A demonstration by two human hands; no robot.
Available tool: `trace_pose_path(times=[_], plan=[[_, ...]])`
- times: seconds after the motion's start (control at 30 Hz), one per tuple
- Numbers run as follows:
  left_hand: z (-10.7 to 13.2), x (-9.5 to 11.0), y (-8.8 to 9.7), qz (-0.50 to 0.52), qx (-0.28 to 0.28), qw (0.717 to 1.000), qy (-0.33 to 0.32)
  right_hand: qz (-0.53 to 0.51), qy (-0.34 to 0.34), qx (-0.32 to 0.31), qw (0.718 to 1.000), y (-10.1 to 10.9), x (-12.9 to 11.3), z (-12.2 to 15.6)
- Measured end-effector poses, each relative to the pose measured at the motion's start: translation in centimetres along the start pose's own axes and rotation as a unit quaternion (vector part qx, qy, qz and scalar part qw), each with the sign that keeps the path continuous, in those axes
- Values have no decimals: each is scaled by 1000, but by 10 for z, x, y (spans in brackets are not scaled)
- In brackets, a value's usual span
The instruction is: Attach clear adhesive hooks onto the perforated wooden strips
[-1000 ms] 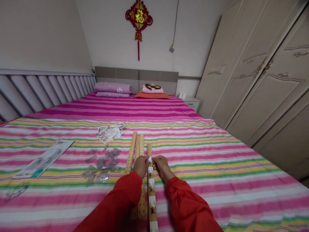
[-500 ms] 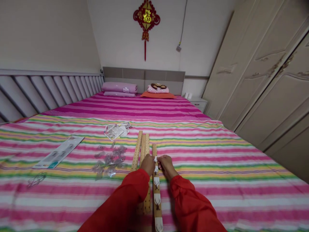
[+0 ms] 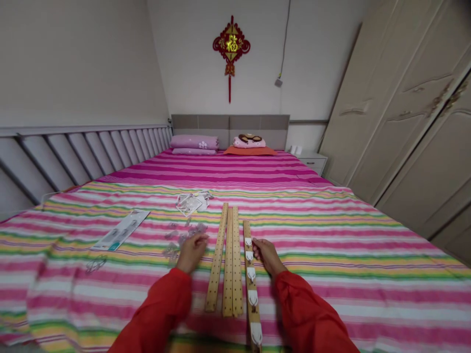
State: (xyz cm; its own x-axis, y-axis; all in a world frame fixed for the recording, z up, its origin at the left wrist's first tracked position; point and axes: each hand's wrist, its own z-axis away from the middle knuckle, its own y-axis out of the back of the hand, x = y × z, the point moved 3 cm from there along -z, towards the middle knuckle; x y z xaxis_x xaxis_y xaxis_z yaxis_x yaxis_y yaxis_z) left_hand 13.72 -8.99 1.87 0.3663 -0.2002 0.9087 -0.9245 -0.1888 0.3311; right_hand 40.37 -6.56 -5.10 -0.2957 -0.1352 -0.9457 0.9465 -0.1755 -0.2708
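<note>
My left hand [image 3: 193, 251] hovers beside a scatter of clear plastic pieces [image 3: 171, 251], fingers curled together; whatever they may pinch is too small to make out. A narrow wooden strip [image 3: 247, 228] lies lengthwise on the bed, carrying a row of several white hooks [image 3: 252, 297]. With bent fingers, my right hand [image 3: 268, 255] pinches at this strip's right edge, close to the farthest white hook [image 3: 248, 242]. Between my hands rest three bare wooden strips [image 3: 217, 264] dotted with small holes, the left one slightly apart from the other two.
Further left lie a long hook package [image 3: 121, 229] and a thin wire-like piece [image 3: 96, 264]. Opened packaging [image 3: 191, 203] sits beyond the plastic pieces. A striped sheet [image 3: 331, 304] covers the bed. Pillows [image 3: 195, 143] are at the headboard; a wardrobe [image 3: 397, 122] stands right.
My left hand has left the farthest hook and moved left to the plastic pieces. My right hand stays by the hooked strip. The camera view has shifted slightly.
</note>
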Motion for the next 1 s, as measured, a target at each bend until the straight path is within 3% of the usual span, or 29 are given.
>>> trace_pose_path(times=[0.1, 0.2, 0.4, 0.57, 0.7, 0.8, 0.93, 1.0], plan=[[0, -17, 46, -112, 46, 993, 9, -2, 5, 1, 1000, 0, 2, 0], [1, -24, 64, -240, 34, 970, 4, -1, 9, 3, 1000, 0, 3, 0], [2, -10, 54, -464, -49, 885, 1, 5, 12, 5, 1000, 0, 3, -1], [2, -4, 49, -515, -57, 855, -19, 5, 11, 3, 1000, 1, 3, 0], [3, -4, 53, -493, -50, 868, -37, 1, 10, 3, 1000, 2, 4, -1], [3, -6, 58, -429, -35, 902, -30, -2, 10, 3, 1000, 2, 5, -2], [1, -12, 62, -234, 7, 972, 7, -8, 11, 4, 1000, 3, 5, -3], [1, -13, 62, -101, 22, 994, 36, -11, 11, 4, 1000, 3, 5, -3]])
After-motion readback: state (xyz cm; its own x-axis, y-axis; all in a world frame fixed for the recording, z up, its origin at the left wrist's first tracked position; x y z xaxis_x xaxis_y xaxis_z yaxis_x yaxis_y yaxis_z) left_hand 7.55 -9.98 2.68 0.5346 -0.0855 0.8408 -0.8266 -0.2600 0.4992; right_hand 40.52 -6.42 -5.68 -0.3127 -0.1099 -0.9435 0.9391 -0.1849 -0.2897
